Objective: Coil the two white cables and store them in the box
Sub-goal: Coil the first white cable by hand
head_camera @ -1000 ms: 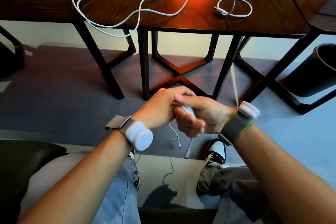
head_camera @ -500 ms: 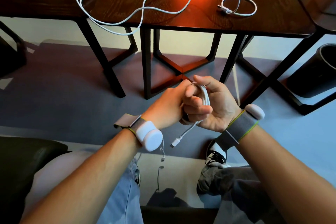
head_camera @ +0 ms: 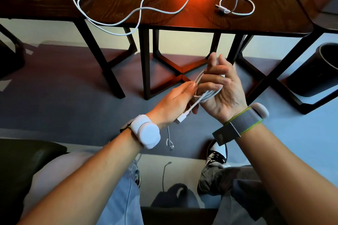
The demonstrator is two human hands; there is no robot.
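Note:
A coiled white cable [head_camera: 207, 95] is wrapped around the fingers of my right hand [head_camera: 222, 89], whose palm faces me with the fingertips spread. My left hand [head_camera: 173, 103] pinches the coil at its left side. One plug end [head_camera: 181, 118] sticks out below my left hand and another end [head_camera: 170, 144] dangles lower. A second white cable [head_camera: 139, 9] lies loose in long curves on the dark wooden table [head_camera: 274, 16], with a small loop near the right. No box is in view.
Black table legs [head_camera: 145, 64] stand just beyond my hands. A dark round bin [head_camera: 318, 71] sits on the floor at the right. My knees and a shoe [head_camera: 216, 157] are below, with a dark seat [head_camera: 22, 166] at the left.
Both hands rose and turned. My right hand went from a closed fist around the coil to an open palm with the coil on its fingers; my left hand shifted to pinching the coil's side.

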